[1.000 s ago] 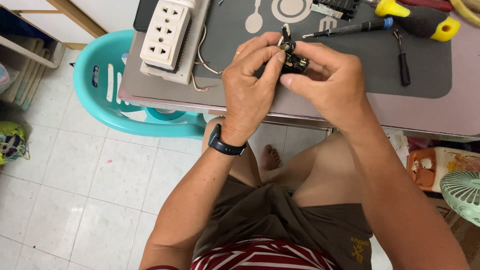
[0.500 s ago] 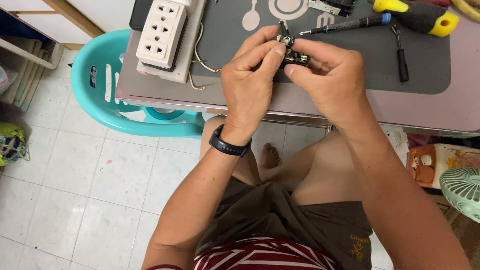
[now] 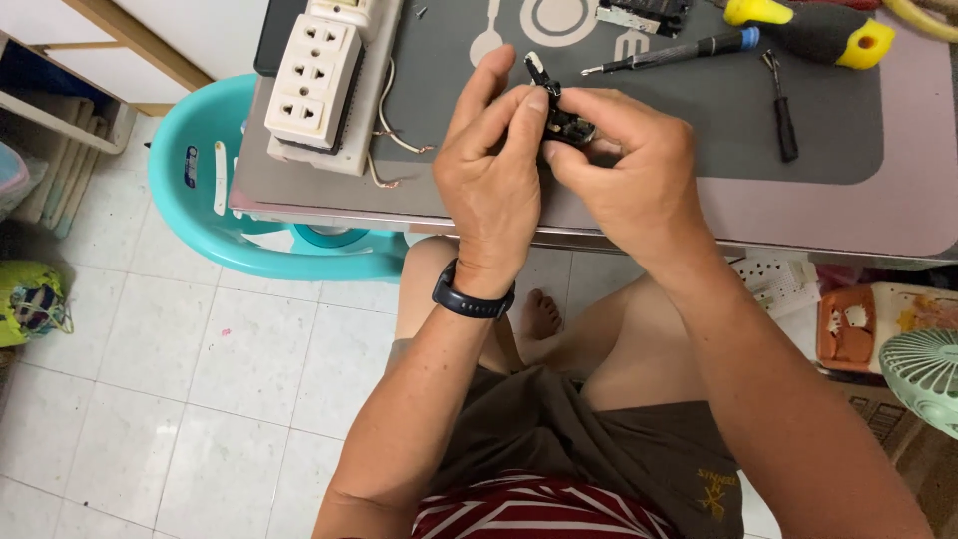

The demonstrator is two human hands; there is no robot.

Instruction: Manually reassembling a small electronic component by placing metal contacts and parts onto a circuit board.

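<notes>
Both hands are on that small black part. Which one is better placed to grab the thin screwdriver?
Right, probably. The right hand sits nearer the thin screwdriver; the left hand could keep pinching the small black part.

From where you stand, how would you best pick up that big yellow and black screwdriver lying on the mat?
Grip the screwdriver by its thick black handle, coming down from above. It lies flat on the grey mat, so fingers can close across the handle's sides; the thin shaft pointing left gives far less hold.

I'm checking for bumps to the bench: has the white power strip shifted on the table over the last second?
No. The white power strip keeps its place at the grey mat's left edge.
</notes>
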